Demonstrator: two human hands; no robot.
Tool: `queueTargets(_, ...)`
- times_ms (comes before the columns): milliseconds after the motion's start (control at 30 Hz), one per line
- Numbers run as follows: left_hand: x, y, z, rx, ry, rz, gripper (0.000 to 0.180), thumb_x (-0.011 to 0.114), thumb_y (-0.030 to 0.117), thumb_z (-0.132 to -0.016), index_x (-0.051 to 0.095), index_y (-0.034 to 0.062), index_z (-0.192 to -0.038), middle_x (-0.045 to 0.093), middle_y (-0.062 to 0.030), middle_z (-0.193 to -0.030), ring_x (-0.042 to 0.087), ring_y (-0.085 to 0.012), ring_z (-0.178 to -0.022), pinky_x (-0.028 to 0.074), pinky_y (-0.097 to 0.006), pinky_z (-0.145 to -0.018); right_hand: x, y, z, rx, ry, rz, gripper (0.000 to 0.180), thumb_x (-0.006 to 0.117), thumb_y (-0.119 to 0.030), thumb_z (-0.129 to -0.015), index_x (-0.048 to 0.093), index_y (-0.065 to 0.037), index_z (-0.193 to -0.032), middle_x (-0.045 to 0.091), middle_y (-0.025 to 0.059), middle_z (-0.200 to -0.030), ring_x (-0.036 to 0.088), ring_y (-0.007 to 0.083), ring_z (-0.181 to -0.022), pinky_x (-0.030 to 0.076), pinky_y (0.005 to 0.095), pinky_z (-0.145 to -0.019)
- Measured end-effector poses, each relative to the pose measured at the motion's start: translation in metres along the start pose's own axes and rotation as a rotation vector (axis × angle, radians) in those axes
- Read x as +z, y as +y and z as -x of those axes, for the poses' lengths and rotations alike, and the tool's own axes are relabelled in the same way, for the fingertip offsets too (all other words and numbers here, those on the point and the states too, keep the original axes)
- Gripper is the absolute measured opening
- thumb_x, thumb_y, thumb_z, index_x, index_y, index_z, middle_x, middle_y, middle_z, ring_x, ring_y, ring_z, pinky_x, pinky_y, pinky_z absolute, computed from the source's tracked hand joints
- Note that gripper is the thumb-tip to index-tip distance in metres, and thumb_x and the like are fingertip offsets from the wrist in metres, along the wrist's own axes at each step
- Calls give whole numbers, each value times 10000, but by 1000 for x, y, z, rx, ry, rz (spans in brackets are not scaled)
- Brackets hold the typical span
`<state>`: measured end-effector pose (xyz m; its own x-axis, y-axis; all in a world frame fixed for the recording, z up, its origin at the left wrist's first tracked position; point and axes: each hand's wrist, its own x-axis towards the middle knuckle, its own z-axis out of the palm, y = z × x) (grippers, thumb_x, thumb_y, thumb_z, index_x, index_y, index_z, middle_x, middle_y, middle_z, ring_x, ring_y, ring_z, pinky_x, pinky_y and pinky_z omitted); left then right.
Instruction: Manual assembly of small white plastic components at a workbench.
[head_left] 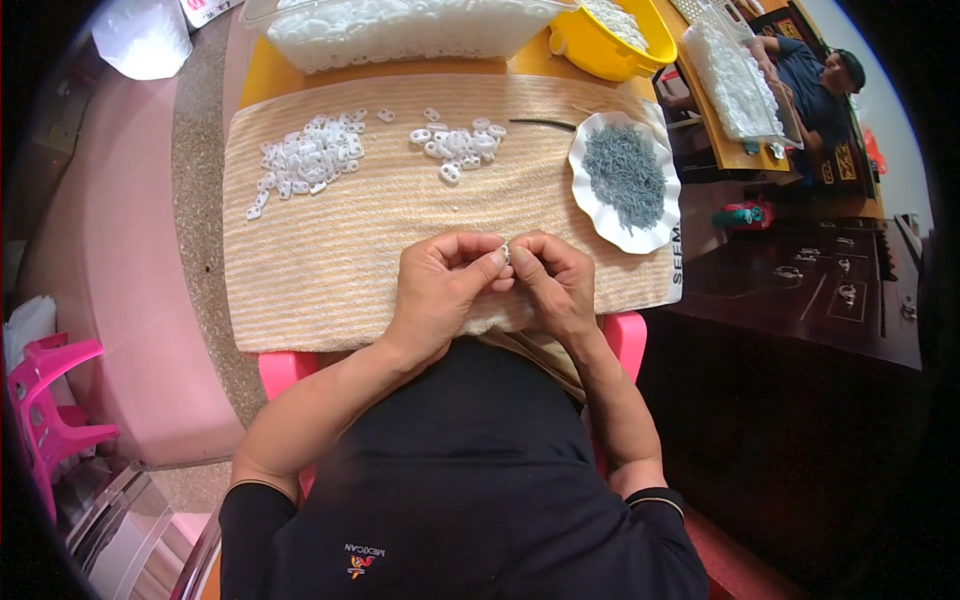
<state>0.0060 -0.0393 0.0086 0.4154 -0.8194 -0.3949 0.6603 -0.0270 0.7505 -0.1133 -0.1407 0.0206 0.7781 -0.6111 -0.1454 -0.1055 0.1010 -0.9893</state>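
Observation:
Close to the towel's near edge, my left hand (pixel 440 285) and my right hand (pixel 560 285) meet fingertip to fingertip. Both are closed in a pinch around a small white plastic piece (pixel 507 254), mostly covered by the thumbs and fingers. Beyond them lies a pile of flat white plastic pieces with holes (pixel 315 155) on the left. A smaller heap of rounded two-holed white pieces (pixel 465 145) is at the middle. To the right, a scalloped white plate (pixel 588 212) holds many tiny grey pieces (pixel 625 175), too small to name exactly.
A striped beige towel (pixel 330 260) covers the yellow table. A thin dark stick (pixel 543 122) lies beside the plate. At the back stand a clear bin of white parts (pixel 400 35) and a yellow basin (pixel 610 60). Another person (pixel 810 85) sits far right by a bin.

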Motion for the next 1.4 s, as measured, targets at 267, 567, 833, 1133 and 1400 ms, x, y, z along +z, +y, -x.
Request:
queueTargets(267, 1, -1, 0, 22, 7, 1, 165, 652, 33, -878, 627, -53, -1016, 673, -101, -871, 652, -129, -756, 551, -241, -710, 2, -2, 0, -43, 10, 68, 148, 596, -116, -946, 642, 24, -933, 641, 8, -873, 552, 45, -781, 454, 190, -689)
queueTargets(567, -2, 0, -1, 5, -17, 62, 153, 635, 18, -883, 611, -59, -1013, 672, -106, -872, 662, -148, -762, 560, -253, -731, -9, 13, 3, 174, 51, -392, 230, 595, -88, -937, 608, 40, -1128, 660, 66, -979, 620, 107, -841, 513, 231, -747)
queueTargets(833, -1, 3, -2, -2, -2, 71, 159, 623, 17, -890, 602, -60, -1027, 667, -107, -876, 653, -142, -778, 559, -255, -734, -10, 11, 1, 145, 24, -304, 257, 609, -48, -917, 583, 39, -1157, 660, 83, -992, 632, 116, -867, 526, 232, -764)
queueTargets(1133, -3, 5, -1, 22, 16, 96, 162, 623, 15, -890, 598, -49, -1036, 654, -103, -899, 653, -142, -796, 565, -257, -733, -4, 7, 0, 145, 46, -241, 246, 623, -56, -908, 589, 27, -1137, 665, 84, -938, 635, 115, -797, 535, 240, -732)
queueTargets(1400, -4, 16, 2, 122, 146, 194, 174, 613, 26, -902, 585, -32, -1064, 634, -89, -922, 647, -147, -815, 571, -263, -745, -2, -7, -21, 94, 37, 74, 200, 619, -65, -908, 614, 28, -1085, 647, 45, -827, 602, 89, -695, 500, 220, -626)
